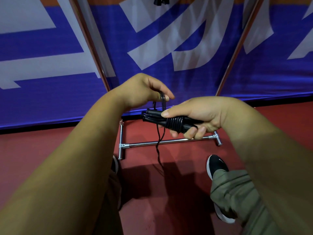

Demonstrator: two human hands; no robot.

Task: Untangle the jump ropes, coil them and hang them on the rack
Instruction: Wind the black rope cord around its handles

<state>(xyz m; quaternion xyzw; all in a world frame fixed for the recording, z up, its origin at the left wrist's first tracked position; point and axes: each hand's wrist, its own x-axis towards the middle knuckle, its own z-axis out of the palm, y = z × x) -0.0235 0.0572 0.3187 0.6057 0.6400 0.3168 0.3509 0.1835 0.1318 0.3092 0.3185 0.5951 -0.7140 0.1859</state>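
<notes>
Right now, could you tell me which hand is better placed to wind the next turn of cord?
Probably left: the left hand pinches the free cord loop, while the right hand grips the wrapped handles, steadying them.

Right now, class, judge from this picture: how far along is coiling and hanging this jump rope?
Done: several turns of cord are wound round the black handles, gripped by the right hand. In hand: the left hand pinches a loop of cord above them. Left: a loose tail hangs toward the floor, and it all has yet to go on the rack.
</notes>
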